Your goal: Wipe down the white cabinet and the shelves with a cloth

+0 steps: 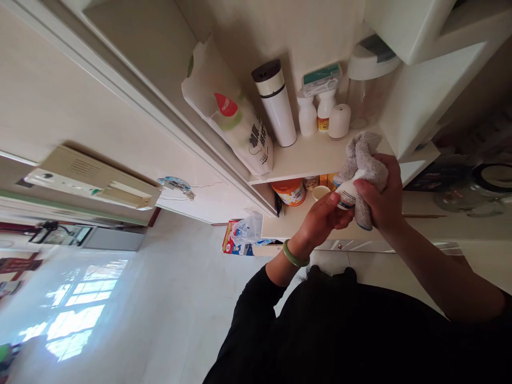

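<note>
In front of the shelves I hold a small white bottle (347,194) with a printed label, tilted between both hands. My left hand (323,217), with a green bangle (295,255) on its wrist, pinches the labelled end. Wrapped around the other end is a fluffy grey cloth (362,154), which my right hand (386,189) presses against the bottle. The cloth hides much of the bottle's upper part. Just beyond my hands, a white jar (340,121) and two white bottles (307,114) stand on the shelf, with a green-and-white box (322,80) resting on top of the bottles.
A white tumbler (278,109) and a large white package (236,117) stand further left on the shelf (280,162). Behind the jar is a clear lidded container (366,85). Below are an orange-lidded tub (290,192) and a cup (320,192). A glass jug (472,197) stands right.
</note>
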`<state>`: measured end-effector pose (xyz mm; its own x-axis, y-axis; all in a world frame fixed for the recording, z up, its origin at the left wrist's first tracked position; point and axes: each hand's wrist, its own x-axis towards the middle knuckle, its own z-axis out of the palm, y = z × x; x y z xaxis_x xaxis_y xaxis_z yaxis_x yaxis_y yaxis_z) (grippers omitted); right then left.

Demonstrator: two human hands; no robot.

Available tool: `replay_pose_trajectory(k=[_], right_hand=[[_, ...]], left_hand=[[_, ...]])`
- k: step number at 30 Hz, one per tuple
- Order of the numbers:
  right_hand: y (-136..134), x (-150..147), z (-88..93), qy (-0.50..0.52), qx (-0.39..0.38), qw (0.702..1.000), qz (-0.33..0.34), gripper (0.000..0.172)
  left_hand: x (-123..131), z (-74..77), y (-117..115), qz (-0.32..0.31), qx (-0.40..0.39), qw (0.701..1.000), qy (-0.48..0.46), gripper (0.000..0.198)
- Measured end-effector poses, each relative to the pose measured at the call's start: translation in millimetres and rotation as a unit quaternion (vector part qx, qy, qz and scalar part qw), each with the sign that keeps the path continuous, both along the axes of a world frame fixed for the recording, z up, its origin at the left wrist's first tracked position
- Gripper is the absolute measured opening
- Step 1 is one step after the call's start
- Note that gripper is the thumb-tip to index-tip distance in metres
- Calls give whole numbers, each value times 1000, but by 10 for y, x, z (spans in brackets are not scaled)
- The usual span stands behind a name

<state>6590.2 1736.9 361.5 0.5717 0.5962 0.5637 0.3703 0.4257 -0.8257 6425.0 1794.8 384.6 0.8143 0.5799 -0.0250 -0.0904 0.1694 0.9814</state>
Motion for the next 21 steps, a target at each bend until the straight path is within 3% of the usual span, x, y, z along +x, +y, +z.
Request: replay_pose_trajectory(k=[3,5,7,10,12,15,18,19,21], right_hand=[[33,-83,1,41,35,997,-59,50],[51,-106,7,42,40,995,-75,47],[53,-74,17,37,43,996,-64,47],[28,21,34,37,49,998,-33,49],[11,44,39,40,51,998,-24,47],[6,-21,35,49,57,997,-34,43],[-3,-89,58,55,63,995,-57,44],[-14,-86,78,52,61,995,-57,44],[-52,-45,133,43,46,997,-43,41]], left_hand=[[70,-120,-84,149,185,970,-40,70],[95,-194,-85,199,257,944,-51,77],[93,-239,-44,174,221,957,-65,81],[62,-239,21,43,78,994,-58,81],[56,-215,26,8,49,997,-51,77],[97,-197,-25,114,155,977,-87,67],[138,-189,-59,229,254,934,-108,74],[134,-173,-48,229,250,934,-110,75],[95,-109,9,162,188,962,-112,73]])
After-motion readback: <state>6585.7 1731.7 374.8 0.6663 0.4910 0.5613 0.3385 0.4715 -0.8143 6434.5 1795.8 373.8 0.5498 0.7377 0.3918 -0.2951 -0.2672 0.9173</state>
